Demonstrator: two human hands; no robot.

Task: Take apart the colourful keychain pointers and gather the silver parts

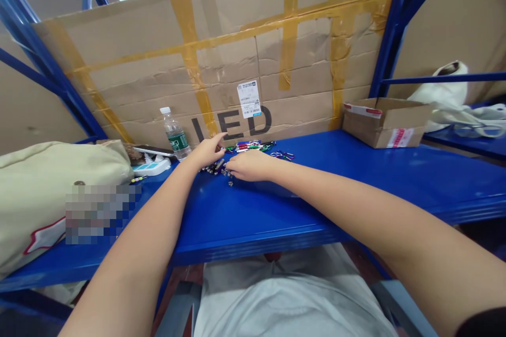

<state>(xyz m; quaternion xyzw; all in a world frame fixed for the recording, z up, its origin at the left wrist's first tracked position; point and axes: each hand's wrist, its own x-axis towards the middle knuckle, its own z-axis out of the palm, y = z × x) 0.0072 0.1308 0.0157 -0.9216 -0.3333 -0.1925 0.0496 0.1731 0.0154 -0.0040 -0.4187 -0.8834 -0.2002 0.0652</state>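
My left hand [209, 152] reaches over the left end of a pile of small items on the blue shelf, its visible fingers apart. Under and beside it lie small dark and silvery metal pieces [215, 167], too small to name. My right hand [251, 165] is bent down over the middle of the pile, fingers closed together at the metal pieces; what they pinch is hidden. Just behind it lies a row of shiny coloured slim pieces [248, 145] in red, blue and green. Blue and purple looped pieces, like carabiners [282, 155], lie to its right.
On the blue shelf [253, 216] stand a water bottle [176, 136], a white power strip [152, 167] with a phone [153, 150] near it, and a cream bag [59, 184] at left. An open cardboard box [385, 122] sits at right. Taped cardboard [221, 73] walls the back.
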